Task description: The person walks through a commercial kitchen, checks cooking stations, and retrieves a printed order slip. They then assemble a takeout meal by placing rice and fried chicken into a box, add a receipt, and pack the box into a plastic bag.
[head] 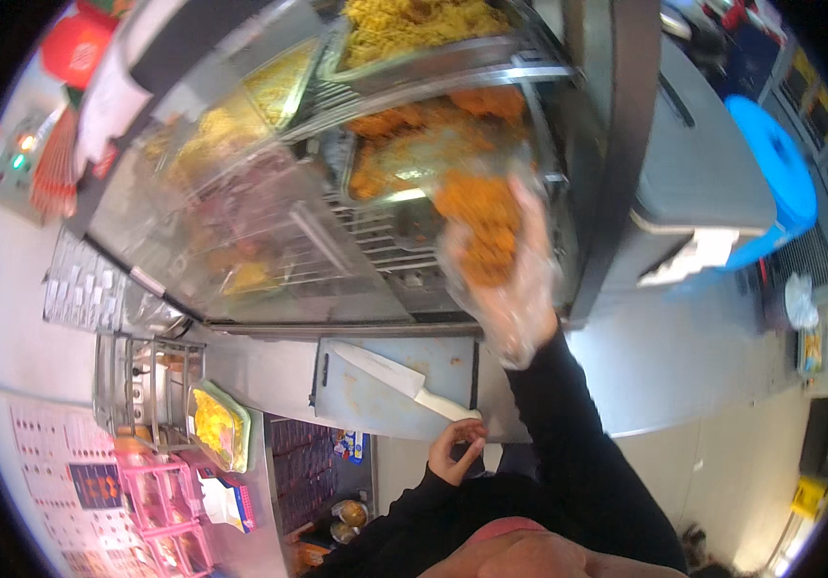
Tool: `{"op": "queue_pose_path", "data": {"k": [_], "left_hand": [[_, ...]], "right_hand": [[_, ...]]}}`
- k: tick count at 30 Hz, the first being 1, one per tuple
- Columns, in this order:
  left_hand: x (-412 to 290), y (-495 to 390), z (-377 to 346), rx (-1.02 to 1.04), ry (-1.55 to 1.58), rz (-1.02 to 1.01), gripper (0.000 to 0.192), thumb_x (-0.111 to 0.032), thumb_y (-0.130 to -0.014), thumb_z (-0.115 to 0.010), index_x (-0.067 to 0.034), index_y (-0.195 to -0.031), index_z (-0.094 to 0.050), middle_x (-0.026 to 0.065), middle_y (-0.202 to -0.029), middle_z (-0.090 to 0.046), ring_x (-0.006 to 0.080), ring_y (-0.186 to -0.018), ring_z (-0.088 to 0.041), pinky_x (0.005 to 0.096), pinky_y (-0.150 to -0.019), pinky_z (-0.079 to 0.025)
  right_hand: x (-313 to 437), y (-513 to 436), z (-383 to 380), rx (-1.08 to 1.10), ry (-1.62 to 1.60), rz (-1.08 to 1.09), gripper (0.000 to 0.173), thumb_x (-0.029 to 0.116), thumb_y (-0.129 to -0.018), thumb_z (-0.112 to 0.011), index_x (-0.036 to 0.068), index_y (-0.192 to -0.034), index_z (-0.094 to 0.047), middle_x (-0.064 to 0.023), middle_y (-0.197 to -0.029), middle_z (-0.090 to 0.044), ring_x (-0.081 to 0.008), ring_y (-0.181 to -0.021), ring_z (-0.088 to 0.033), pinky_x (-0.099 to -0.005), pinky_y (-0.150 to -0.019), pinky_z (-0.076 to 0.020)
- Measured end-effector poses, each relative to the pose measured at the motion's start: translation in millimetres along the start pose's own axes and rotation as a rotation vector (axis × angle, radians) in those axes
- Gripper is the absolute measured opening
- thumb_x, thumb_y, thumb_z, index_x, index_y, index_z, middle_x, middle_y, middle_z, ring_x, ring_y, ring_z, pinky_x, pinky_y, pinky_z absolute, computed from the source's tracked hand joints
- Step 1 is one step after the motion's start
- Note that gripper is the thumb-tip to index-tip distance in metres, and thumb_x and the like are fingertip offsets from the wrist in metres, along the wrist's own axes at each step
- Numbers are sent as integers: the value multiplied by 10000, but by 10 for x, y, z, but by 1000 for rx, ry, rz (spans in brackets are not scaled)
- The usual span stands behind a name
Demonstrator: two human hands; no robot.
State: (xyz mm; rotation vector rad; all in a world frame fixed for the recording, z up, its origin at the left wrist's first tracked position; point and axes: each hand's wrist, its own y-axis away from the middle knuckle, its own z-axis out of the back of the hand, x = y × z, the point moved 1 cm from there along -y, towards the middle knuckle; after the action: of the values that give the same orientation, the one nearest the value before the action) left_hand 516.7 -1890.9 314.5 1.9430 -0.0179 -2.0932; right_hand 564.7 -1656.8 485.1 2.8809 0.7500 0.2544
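Observation:
My right hand, in a clear plastic glove, grips a piece of breaded fried food, likely a chicken cutlet. It is inside the opening of a glass display cabinet, in front of a metal tray with more fried pieces and crumbs. Bare and loosely curled, my left hand is at the counter's front edge, beside the handle end of a white-handled kitchen knife. Whether its fingertips touch the handle is hard to see. The knife lies diagonally on a pale blue cutting board marked with crumbs.
Noodles fill a tray on the upper shelf. A sliding glass pane covers the cabinet's left part. Left of the board are a wire rack and a container of yellow food. A metal bin stands right.

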Motion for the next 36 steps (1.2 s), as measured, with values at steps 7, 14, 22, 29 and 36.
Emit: {"op": "queue_pose_path", "data": {"k": [7,14,22,29,36], "left_hand": [[-187,-63,189,-20,63,-81,311,-89,-838,-559,-11,-1128,-475,79,-980,-580,146,-908,-551,290,-814,-424],[-227,-64,363,-54,89,-248,297,-101,-842,-553,-28,-1123,-489,65,-959,-584,141,-929,-546,272,-826,-406],[-300,-57,539,-47,117,-317,292,-107,-845,-557,-34,-1121,-497,60,-957,-584,132,-921,-550,267,-821,-412],[-259,-108,627,-48,122,-378,289,-106,-839,-563,-47,-1115,-503,55,-937,-598,106,-892,-555,235,-778,-417],[-225,-135,675,-22,149,-354,287,-108,-844,-556,-39,-1117,-498,60,-961,-585,122,-916,-547,259,-812,-409]], "right_hand": [[-67,404,265,47,-121,-156,377,365,-831,-525,102,-1098,-495,-160,-1176,-493,-128,-553,-499,-215,-500,-457],[-232,445,571,26,-119,-191,317,344,-825,-535,106,-1033,-527,-148,-1106,-519,-125,-616,-484,-208,-537,-438],[-323,535,272,87,-134,-191,326,340,-809,-561,94,-1020,-532,-186,-1088,-516,-144,-588,-489,-222,-530,-449],[-394,528,277,63,-117,-137,324,337,-807,-570,85,-1008,-540,-191,-1055,-535,-150,-589,-502,-221,-525,-452],[-399,492,277,95,-93,-136,325,352,-804,-565,80,-981,-552,-181,-1027,-549,-154,-587,-497,-217,-515,-450]]}}
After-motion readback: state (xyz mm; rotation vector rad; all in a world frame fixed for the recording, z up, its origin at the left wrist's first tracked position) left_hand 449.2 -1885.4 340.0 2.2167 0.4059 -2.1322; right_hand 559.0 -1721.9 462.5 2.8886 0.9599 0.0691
